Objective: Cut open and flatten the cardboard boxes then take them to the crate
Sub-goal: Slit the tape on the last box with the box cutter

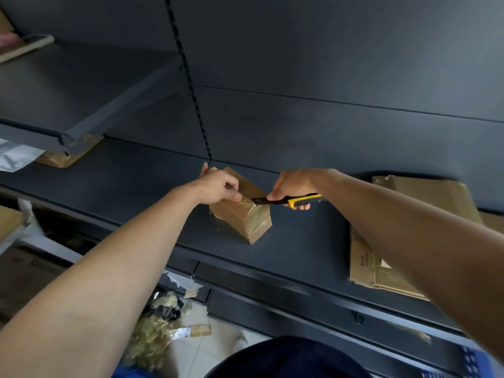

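Observation:
A small brown cardboard box (242,214), wrapped in glossy clear tape, stands on the dark grey shelf (136,186). My left hand (221,186) grips the box's top from the left, fingers curled over its upper edge. My right hand (293,186) holds a yellow and black utility knife (286,201) by the handle. The knife's dark blade tip touches the taped top edge of the box, just right of my left fingers.
Flattened cardboard sheets (381,241) lie on the shelf at the right, partly under my right arm. Another taped box (68,154) sits below the upper shelf (68,105) at the left. Straw-like packing filler (152,336) and scraps litter the tiled floor below.

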`<action>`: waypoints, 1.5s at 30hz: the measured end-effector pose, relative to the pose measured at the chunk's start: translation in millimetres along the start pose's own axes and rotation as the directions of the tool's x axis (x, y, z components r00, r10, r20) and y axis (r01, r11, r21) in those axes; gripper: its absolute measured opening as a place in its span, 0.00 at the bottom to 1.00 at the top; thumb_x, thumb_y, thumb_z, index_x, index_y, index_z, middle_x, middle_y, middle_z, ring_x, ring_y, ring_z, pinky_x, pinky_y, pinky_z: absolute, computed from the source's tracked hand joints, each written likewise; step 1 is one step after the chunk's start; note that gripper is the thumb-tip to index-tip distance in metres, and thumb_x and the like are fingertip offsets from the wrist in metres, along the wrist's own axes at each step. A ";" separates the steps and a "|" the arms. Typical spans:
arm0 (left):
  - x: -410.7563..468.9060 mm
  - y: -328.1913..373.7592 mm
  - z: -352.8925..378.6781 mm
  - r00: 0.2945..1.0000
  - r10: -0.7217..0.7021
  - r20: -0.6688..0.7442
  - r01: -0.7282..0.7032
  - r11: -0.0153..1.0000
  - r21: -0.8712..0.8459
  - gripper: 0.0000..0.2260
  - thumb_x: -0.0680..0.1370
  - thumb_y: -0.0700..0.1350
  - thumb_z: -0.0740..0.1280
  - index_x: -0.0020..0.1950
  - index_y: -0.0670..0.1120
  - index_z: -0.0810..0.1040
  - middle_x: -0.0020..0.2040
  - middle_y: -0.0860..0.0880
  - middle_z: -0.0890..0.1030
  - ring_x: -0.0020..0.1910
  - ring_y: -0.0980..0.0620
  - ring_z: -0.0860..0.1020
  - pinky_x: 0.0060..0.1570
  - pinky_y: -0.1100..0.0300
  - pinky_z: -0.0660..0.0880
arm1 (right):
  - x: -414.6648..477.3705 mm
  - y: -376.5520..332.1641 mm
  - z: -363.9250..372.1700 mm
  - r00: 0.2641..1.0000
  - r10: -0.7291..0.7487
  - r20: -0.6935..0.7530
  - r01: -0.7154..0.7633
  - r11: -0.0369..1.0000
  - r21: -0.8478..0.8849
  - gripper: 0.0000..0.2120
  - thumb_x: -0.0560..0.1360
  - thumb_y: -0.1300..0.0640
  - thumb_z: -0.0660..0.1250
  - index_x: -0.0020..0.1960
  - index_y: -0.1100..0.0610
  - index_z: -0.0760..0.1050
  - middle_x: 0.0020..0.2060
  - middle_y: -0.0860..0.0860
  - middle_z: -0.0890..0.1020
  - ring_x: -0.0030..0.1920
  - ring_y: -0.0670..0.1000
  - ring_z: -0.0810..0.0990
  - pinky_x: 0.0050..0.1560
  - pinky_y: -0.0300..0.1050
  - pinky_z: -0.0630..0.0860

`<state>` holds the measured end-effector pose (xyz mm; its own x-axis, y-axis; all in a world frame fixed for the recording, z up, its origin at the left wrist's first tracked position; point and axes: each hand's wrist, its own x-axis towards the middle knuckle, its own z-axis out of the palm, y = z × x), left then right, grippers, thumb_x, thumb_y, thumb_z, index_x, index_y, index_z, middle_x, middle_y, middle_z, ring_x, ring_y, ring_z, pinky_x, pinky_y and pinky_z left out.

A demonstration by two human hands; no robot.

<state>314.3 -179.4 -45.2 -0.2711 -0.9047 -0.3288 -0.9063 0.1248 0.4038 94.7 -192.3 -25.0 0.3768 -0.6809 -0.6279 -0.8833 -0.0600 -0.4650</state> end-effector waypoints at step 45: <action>6.7 29.2 -25.1 0.946 -0.312 0.083 0.321 0.938 -0.132 0.30 0.68 0.53 0.77 0.68 0.52 0.74 0.69 0.50 0.73 0.65 0.49 0.72 0.63 0.57 0.69 | -22.5 -8.8 25.5 0.987 0.103 -0.127 -0.111 0.992 -0.053 0.18 0.80 0.51 0.60 0.34 0.58 0.69 0.25 0.52 0.74 0.25 0.50 0.71 0.31 0.41 0.70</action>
<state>294.1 -192.1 -14.2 -0.0004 -0.8615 -0.5077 -0.8943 -0.2269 0.3857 101.0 -157.8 -22.7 0.2452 -0.7705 -0.5884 -0.9332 -0.0231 -0.3587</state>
